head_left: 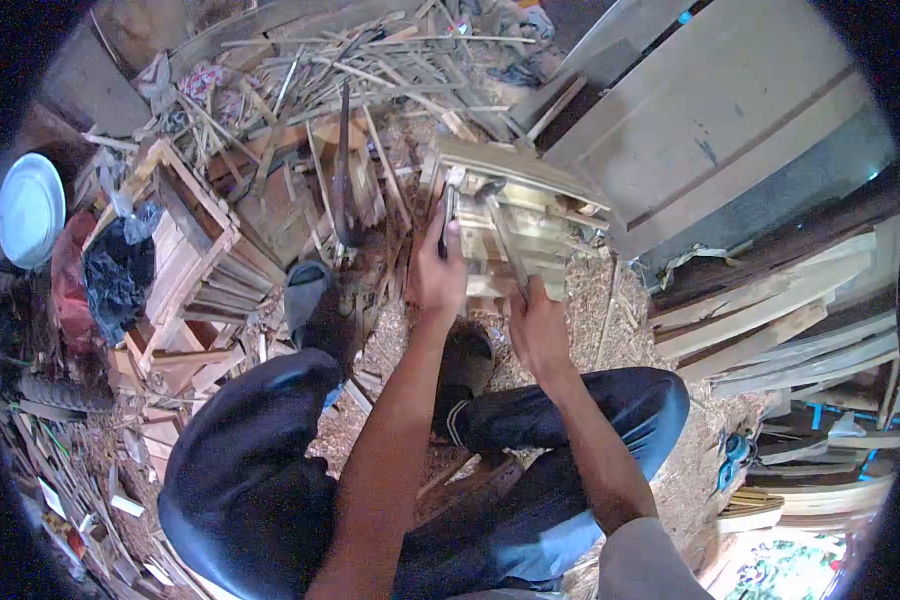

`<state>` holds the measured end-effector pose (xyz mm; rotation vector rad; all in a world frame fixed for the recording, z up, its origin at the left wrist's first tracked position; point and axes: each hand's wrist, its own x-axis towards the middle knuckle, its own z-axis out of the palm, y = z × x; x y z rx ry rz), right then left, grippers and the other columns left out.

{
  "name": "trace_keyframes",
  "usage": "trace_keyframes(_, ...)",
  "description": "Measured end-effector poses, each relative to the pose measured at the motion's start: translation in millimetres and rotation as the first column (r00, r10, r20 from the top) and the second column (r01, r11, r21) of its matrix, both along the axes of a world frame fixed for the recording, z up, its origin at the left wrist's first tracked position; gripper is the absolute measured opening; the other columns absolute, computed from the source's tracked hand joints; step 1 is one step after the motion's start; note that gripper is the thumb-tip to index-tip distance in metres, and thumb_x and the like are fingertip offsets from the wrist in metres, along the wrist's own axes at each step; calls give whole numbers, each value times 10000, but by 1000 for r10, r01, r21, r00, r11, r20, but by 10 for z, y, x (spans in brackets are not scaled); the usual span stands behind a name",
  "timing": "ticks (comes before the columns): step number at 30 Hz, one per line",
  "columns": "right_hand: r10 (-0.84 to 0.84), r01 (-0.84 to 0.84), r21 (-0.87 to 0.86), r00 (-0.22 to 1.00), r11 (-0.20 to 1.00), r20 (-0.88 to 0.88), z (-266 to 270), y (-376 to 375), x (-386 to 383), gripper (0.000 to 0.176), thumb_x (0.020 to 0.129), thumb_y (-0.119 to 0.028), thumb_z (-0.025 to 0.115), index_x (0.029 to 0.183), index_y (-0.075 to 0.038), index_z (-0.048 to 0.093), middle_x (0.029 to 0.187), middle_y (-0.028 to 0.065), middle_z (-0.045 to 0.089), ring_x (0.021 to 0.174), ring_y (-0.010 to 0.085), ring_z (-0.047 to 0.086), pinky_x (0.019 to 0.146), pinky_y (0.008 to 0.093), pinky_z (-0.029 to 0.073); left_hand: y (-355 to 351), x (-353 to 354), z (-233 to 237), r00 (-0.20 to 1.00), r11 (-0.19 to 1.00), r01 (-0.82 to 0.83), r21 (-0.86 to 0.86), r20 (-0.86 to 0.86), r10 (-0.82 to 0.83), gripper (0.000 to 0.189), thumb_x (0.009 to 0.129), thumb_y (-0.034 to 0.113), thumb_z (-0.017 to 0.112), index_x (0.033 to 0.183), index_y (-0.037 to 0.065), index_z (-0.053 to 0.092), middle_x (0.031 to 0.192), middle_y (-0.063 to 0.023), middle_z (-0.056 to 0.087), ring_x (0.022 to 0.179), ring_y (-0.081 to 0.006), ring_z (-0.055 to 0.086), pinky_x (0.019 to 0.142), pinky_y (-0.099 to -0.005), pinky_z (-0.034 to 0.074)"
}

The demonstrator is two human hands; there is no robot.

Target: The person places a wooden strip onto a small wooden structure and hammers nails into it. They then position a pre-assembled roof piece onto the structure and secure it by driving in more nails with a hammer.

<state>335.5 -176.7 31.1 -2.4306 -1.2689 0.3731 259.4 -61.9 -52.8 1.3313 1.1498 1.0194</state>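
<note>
My right hand (542,328) is closed around the handle of a hammer (508,240), whose head points away from me over a slatted wooden piece (530,222). Close beside it, my left hand (438,272) grips a slim dark tool (449,212) held upright against the left end of the slats; its exact kind is blurred. The slatted piece is made of pale boards and lies just beyond my feet. My fingers hide part of its near left side.
Sawdust and shavings cover the ground (610,330). A wooden crate frame (210,235) with a black plastic bag (120,275) stands left, near a white basin (30,210). Scrap sticks (370,75) are heaped at the back. Long boards (800,300) are stacked right, below large panels (710,110).
</note>
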Motion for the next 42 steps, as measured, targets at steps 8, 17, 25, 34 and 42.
trace_keyframes(8,-32,27,-49,995,998,-94,-273,-40,-10,267,957,-262,513,980,-2,458,674,293,599,648,505,594,571,571,460,28,24,-114,997,998,-8,62,80,3,442,1003,280,463,1338,-5,496,1283,-217,577,1195,-270,559,998,-342,406)
trace_keyframes(17,-68,84,122,989,989,-129,-290,-144,-16,223,942,-222,497,1035,-22,465,708,295,613,690,514,600,602,584,475,-13,35,1,997,1000,15,-23,76,-13,463,1017,292,445,1371,-5,460,1320,-183,561,1232,-243,510,1044,-332,361)
trace_keyframes(25,-136,142,36,982,989,-128,-228,-130,68,318,946,-236,489,1185,-26,481,756,308,620,751,513,608,665,581,495,2,26,-80,999,998,29,60,31,-31,465,1012,300,454,1359,-9,472,1353,-187,532,1279,-245,471,1069,-329,336)
trace_keyframes(34,-99,107,11,952,994,-290,401,123,591,330,842,-320,628,843,11,638,731,241,630,741,436,632,675,487,517,74,86,-367,997,989,-77,127,-19,80,392,986,334,487,1239,57,602,1180,-231,621,1117,-372,577,989,-411,414)
trace_keyframes(42,189,-181,139,981,974,-45,446,1144,744,312,859,-310,656,956,-14,674,846,238,659,802,433,636,742,478,505,174,23,-417,919,974,228,15,-335,-210,669,895,525,542,1336,33,437,1193,-262,599,1107,-417,571,943,-467,433)
